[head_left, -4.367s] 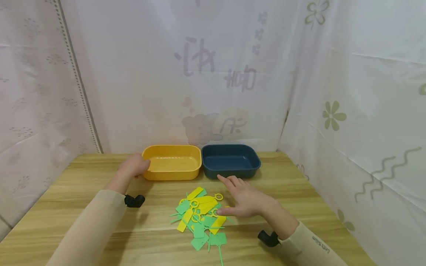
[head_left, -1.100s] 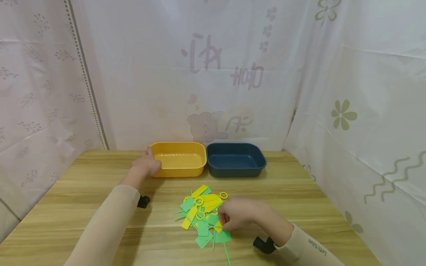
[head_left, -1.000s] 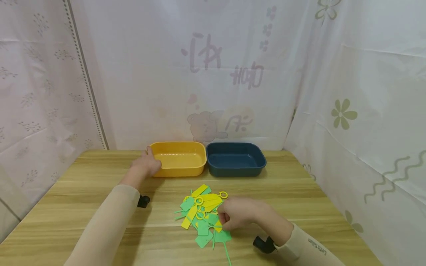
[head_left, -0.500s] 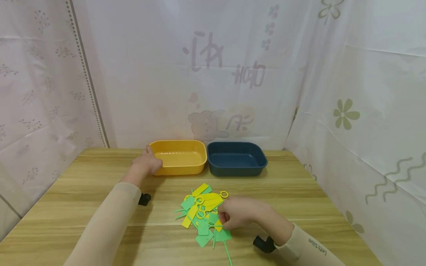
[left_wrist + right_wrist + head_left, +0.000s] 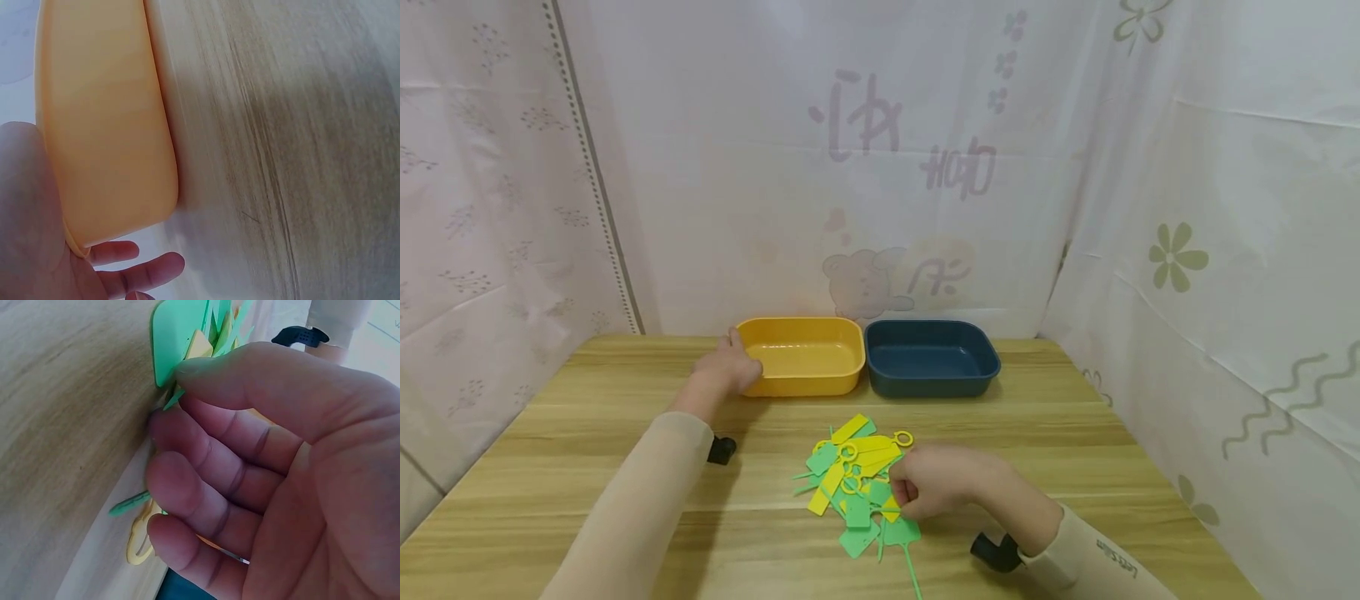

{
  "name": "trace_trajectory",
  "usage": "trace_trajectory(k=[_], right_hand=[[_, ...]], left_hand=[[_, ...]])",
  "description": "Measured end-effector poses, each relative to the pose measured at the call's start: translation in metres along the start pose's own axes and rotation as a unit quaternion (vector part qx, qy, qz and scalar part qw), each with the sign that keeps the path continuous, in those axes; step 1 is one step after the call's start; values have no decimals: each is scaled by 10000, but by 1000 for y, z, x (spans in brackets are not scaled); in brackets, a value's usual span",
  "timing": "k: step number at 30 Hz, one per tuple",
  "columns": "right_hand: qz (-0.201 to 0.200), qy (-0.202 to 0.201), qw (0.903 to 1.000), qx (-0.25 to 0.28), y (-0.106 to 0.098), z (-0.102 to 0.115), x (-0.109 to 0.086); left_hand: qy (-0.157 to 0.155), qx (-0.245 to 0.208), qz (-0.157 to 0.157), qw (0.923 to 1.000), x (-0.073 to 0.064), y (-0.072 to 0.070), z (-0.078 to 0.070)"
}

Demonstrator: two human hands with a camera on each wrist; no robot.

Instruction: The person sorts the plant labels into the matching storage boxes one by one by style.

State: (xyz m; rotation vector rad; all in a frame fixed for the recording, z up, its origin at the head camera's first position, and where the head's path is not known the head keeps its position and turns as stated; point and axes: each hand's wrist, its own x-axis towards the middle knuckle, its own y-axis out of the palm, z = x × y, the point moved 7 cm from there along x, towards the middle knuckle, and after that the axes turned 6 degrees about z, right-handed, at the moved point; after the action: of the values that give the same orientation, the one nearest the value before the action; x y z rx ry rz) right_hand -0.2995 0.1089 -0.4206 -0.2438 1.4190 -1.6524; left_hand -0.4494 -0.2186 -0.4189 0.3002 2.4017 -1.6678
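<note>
My left hand [image 5: 724, 367] grips the left end of a yellow plastic bin [image 5: 805, 385], its thumb over the rim and its fingers around the outside; the left wrist view shows the bin's wall [image 5: 109, 125] close up. My right hand [image 5: 942, 479] is at the right edge of a pile of flat plastic tags, fingers curled. Thumb and fingertips pinch a green tag's thin end [image 5: 174, 399], seen in the right wrist view. Yellow tags [image 5: 872, 450] with rings lie mixed with green tags [image 5: 857, 512] with thin tails. The right hand hides part of the pile.
A dark blue bin [image 5: 934, 387] stands right beside the yellow one at the back of the wooden table [image 5: 790, 550]. No tags show inside either bin. A patterned curtain [image 5: 715, 208] hangs behind and along both sides.
Since the oldest frame, my right hand has gone from spread above the pile to curled and pinching at its right edge. My left hand stays at the yellow bin. The last second shows almost no motion.
</note>
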Motion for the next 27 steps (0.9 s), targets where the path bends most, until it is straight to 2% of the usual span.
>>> trace_trajectory(k=[9,19,27], right_hand=[[34,47,10000,-44,0,1,1],[-8,26,10000,14,-2,1,1],[-2,18,10000,-1,1,2,1]], left_hand=[[26,147,43,9999,4,-3,7],[-226,268,131,9993,16,-5,9],[-277,287,205,9990,16,-3,11]])
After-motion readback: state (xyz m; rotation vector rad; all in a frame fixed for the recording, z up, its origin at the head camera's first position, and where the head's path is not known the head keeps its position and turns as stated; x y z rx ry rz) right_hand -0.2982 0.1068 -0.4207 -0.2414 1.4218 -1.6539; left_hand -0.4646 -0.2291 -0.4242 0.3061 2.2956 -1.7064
